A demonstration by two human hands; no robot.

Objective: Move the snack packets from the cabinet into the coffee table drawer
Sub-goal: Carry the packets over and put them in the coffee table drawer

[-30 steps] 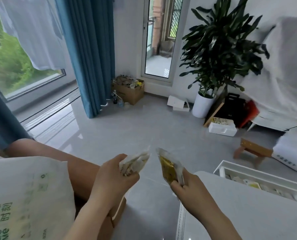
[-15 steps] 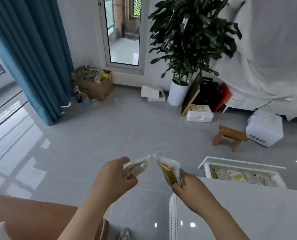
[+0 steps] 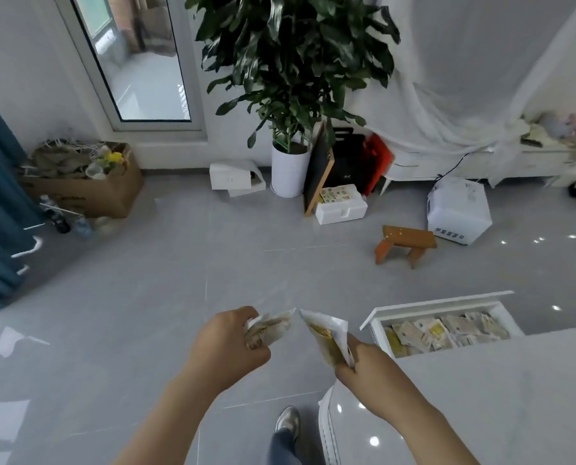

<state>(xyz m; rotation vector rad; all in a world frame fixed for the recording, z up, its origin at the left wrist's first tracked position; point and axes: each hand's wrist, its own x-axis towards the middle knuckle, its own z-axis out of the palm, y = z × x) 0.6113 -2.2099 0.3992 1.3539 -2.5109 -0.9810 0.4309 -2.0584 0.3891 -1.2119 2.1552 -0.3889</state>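
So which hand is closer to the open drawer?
Right. The right hand holds snack packets just left of the drawer. The left hand, gripping its own packets, is farther left, over the floor.

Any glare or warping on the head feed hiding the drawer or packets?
Head view: wide-lens bending at edges; glare spots on the floor and coffee table top; open drawer evenly lit; packets in the left hand and right hand slightly soft.

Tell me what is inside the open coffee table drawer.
The drawer holds a loose layer of snack packets, beige and yellow. Its near part is hidden under the coffee table top, and anything beneath the packets is covered.
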